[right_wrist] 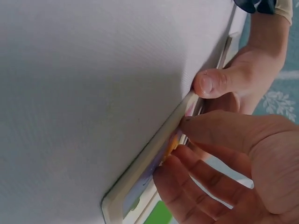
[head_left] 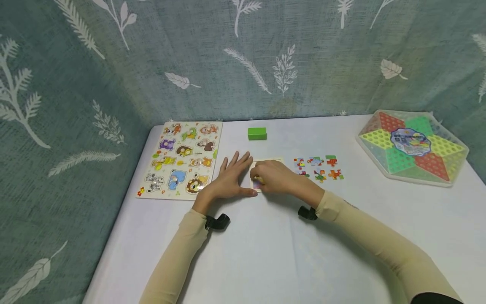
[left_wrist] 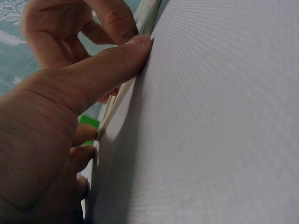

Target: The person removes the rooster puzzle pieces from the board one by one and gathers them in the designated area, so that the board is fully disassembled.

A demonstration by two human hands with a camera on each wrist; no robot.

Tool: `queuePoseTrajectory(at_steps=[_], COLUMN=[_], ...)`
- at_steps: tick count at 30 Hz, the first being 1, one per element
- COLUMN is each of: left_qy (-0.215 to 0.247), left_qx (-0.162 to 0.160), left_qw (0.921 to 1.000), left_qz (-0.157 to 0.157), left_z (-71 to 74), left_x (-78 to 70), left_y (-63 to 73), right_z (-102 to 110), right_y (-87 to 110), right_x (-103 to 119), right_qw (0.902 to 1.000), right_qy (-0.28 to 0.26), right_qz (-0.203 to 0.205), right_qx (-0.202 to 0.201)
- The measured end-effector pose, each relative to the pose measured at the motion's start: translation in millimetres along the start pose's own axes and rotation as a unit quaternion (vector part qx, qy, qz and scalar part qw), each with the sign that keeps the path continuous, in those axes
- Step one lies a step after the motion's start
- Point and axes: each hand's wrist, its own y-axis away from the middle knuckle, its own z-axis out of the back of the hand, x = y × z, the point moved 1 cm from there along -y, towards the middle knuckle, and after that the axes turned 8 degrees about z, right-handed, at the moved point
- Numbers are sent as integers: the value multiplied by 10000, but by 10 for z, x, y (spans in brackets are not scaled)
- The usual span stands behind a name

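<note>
A small light-rimmed puzzle board (right_wrist: 114, 201) lies on the white table, largely covered by both hands in the head view. My left hand (head_left: 230, 180) has its fingers spread at the board's left side, and its thumb touches the near corner. Over the board, my right hand (head_left: 276, 177) has curled fingers, with thumb and fingertips around a small puzzle piece (right_wrist: 173, 143) showing orange. The fingers hide most of that piece. Several loose jigsaw pieces (head_left: 320, 175) with coloured pictures lie in two rows just right of the right hand.
A large animal puzzle board (head_left: 182, 162) lies left of the left hand. Behind the hands sits a green block (head_left: 257, 134). A hexagonal clear case (head_left: 411, 145) with coloured triangles stands at the right. Patterned cloth (head_left: 212, 55) hangs behind the table.
</note>
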Motion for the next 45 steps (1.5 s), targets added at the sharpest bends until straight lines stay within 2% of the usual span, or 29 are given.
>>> queuePoseTrajectory(at_steps=[8, 32, 41, 45], left_qy=[121, 89, 24, 17], left_qx=[69, -45, -52, -53], left_qw=[9999, 9999, 10000, 10000], left_qz=[21, 15, 6, 23], left_z=[1, -8, -10, -5], left_x=[-7, -16, -20, -19], left_y=[-8, -4, -7, -11], right_z=[-8, -15, 6, 64], right_y=[9, 57, 158, 220], right_x=[-4, 41, 3, 5], right_qw=[9999, 9996, 9954, 9950], right_qy=[-70, -164, -575, -521], right_qz=[40, -9, -75, -9], right_qx=[70, -215, -761, -848])
